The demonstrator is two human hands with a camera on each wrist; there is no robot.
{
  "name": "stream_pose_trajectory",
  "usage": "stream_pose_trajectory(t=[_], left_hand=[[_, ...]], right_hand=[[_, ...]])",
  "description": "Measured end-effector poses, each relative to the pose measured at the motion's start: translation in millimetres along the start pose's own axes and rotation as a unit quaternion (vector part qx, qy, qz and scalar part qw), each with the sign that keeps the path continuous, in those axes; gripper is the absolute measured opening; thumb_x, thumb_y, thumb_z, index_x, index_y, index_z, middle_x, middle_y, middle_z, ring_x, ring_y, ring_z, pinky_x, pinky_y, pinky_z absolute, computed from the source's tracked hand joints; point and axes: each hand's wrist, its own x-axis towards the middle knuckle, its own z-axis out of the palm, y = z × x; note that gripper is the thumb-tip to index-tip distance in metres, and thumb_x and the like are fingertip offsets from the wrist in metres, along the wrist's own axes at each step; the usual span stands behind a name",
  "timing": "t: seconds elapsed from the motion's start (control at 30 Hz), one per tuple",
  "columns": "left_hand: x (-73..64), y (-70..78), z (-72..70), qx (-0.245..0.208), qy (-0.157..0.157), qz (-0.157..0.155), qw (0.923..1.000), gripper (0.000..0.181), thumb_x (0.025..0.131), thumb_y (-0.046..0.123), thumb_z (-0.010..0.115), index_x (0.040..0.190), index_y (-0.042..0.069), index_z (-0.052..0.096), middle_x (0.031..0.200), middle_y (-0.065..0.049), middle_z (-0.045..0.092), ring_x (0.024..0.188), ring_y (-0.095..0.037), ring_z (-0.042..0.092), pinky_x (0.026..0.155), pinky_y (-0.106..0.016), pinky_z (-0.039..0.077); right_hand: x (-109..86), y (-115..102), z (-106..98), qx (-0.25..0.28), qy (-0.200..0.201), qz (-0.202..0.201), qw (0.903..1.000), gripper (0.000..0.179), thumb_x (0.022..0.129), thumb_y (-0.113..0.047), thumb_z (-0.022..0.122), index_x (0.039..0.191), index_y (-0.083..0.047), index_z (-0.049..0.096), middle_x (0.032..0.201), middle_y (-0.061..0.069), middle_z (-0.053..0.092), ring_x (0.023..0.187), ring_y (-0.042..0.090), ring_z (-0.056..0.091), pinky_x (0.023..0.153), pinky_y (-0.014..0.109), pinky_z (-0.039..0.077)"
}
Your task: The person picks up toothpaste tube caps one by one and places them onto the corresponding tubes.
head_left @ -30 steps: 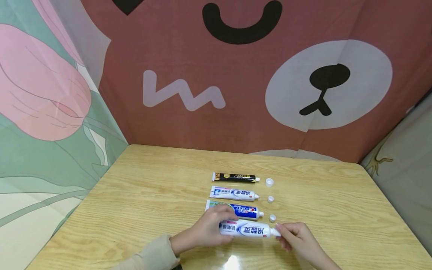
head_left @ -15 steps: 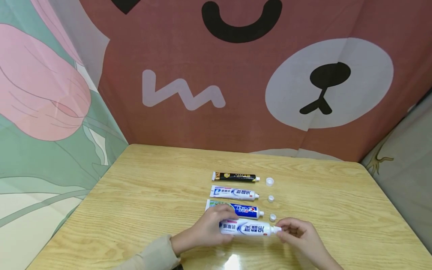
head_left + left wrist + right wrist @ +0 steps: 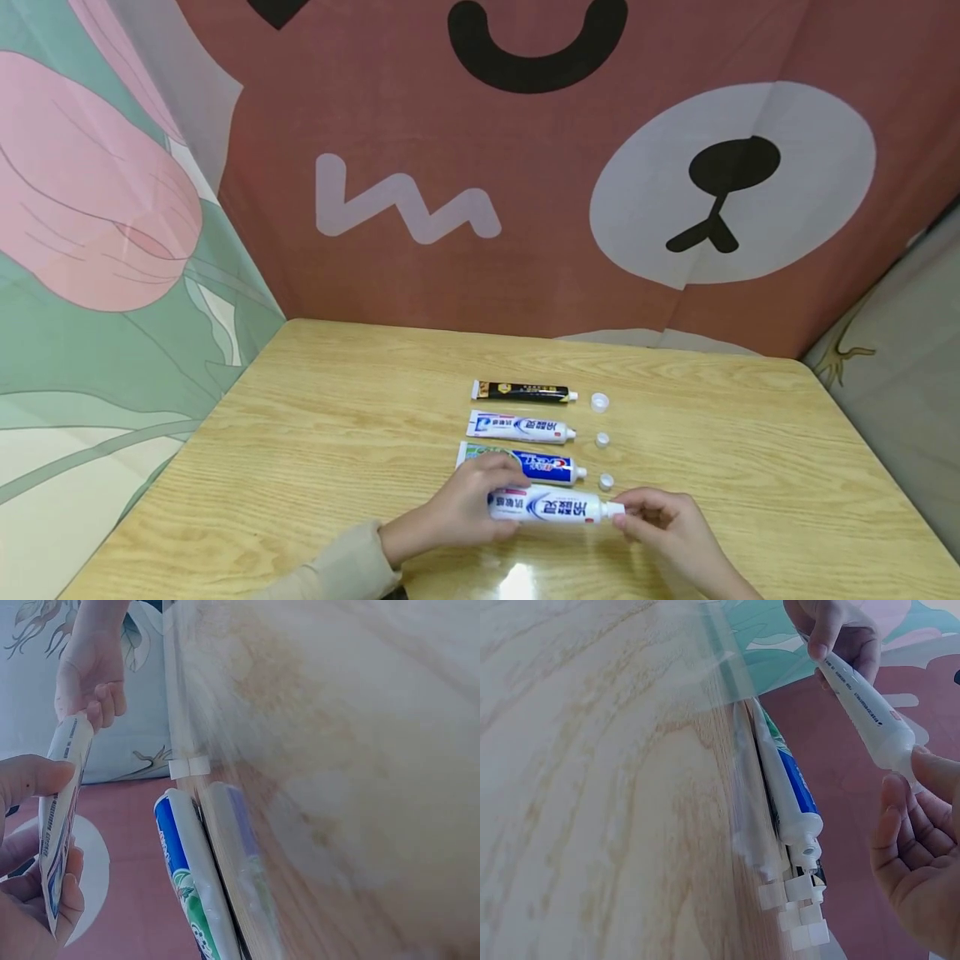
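My left hand [image 3: 478, 502] grips the flat tail half of a white toothpaste tube [image 3: 555, 506], held level above the table. Blue and red print runs along its side. At the neck end sits a white cap [image 3: 613, 510], and my right hand [image 3: 671, 529] pinches it between thumb and fingers. In the right wrist view the right thumb and fingertips cover most of that cap. Just behind the held tube lies a blue and green toothpaste tube [image 3: 551, 468], partly hidden by my left hand.
Farther back on the wooden table [image 3: 337, 433] lie a smaller white toothpaste tube [image 3: 521, 427] and a black toothpaste tube [image 3: 525, 392]. Loose white caps stand by the uncapped nozzles: a front cap [image 3: 606, 482], a middle cap [image 3: 602, 439] and a rear cap [image 3: 599, 402].
The right hand's fingers have shifted round the cap and bent more, leaving more of the cap showing. My left hand and the tube stay nearly in place.
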Motion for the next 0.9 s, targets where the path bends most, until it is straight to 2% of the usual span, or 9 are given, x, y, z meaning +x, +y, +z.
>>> stream_pose_trajectory(t=[0.13, 0.3, 0.43, 0.57, 0.67, 0.77, 0.9], left_hand=[[0.7, 0.7, -0.8, -0.002, 0.0, 0.001, 1.0, 0.042, 0.059, 0.012, 0.081, 0.098, 0.004, 0.067, 0.098, -0.002, 0.061, 0.09, -0.01, 0.055, 0.08, -0.011, 0.041], [1.1, 1.7, -1.1, -0.001, -0.002, 0.004, 1.0, 0.041, 0.06, 0.013, 0.08, 0.098, 0.005, 0.067, 0.098, -0.001, 0.061, 0.091, -0.01, 0.055, 0.081, -0.012, 0.041], [0.7, 0.6, 0.0, 0.009, 0.001, 0.013, 0.9999, 0.041, 0.06, 0.014, 0.081, 0.098, 0.005, 0.067, 0.097, -0.001, 0.061, 0.091, -0.01, 0.055, 0.081, -0.012, 0.041], [-0.2, -0.9, 0.6, 0.015, 0.004, 0.019, 0.9997, 0.041, 0.06, 0.013, 0.08, 0.098, 0.004, 0.067, 0.098, -0.001, 0.061, 0.092, -0.01, 0.055, 0.082, -0.014, 0.042], [-0.8, -1.7, 0.8, 0.004, 0.003, 0.009, 1.0, 0.042, 0.06, 0.013, 0.08, 0.098, 0.004, 0.067, 0.099, -0.002, 0.061, 0.092, -0.011, 0.055, 0.082, -0.014, 0.042], [-1.5, -2.2, 0.8, -0.011, 0.002, -0.007, 0.9999, 0.043, 0.06, 0.012, 0.081, 0.099, 0.004, 0.067, 0.099, -0.002, 0.061, 0.092, -0.01, 0.055, 0.081, -0.013, 0.042], [-1.8, -1.8, -0.2, -0.015, 0.002, -0.013, 0.9998, 0.043, 0.06, 0.012, 0.08, 0.1, 0.004, 0.067, 0.099, -0.002, 0.061, 0.091, -0.01, 0.055, 0.08, -0.012, 0.042]], right_hand=[[2.0, -0.3, 0.2, -0.01, -0.011, 0.012, 0.9998, 0.01, 0.084, 0.009, 0.055, 0.085, 0.005, 0.064, 0.061, 0.008, 0.057, 0.052, 0.01, 0.053, 0.043, 0.028, 0.046], [2.8, 0.3, -0.4, -0.007, -0.026, 0.018, 0.9995, 0.019, 0.089, 0.008, 0.047, 0.076, 0.008, 0.062, 0.057, 0.007, 0.056, 0.048, 0.01, 0.051, 0.04, 0.027, 0.044], [2.4, 1.8, 1.1, -0.002, -0.023, 0.02, 0.9995, 0.019, 0.089, 0.008, 0.047, 0.078, 0.007, 0.062, 0.057, 0.007, 0.055, 0.048, 0.009, 0.05, 0.04, 0.027, 0.043], [2.1, 2.8, 5.5, 0.0, 0.012, 0.02, 0.9997, 0.01, 0.086, 0.01, 0.051, 0.086, 0.004, 0.06, 0.06, 0.008, 0.056, 0.049, 0.009, 0.05, 0.04, 0.028, 0.044], [1.5, 2.3, 7.5, 0.001, 0.038, 0.007, 0.9993, 0.014, 0.082, 0.012, 0.055, 0.09, 0.002, 0.06, 0.063, 0.007, 0.058, 0.051, 0.008, 0.052, 0.042, 0.028, 0.045], [1.0, 1.4, 7.5, 0.004, 0.043, -0.012, 0.999, 0.021, 0.077, 0.014, 0.059, 0.092, -0.001, 0.062, 0.068, 0.003, 0.06, 0.056, 0.008, 0.053, 0.046, 0.026, 0.046], [0.3, 0.4, 6.9, 0.013, 0.03, -0.035, 0.9988, 0.028, 0.073, 0.017, 0.063, 0.095, -0.001, 0.062, 0.074, 0.003, 0.061, 0.064, 0.007, 0.056, 0.051, 0.023, 0.047]])
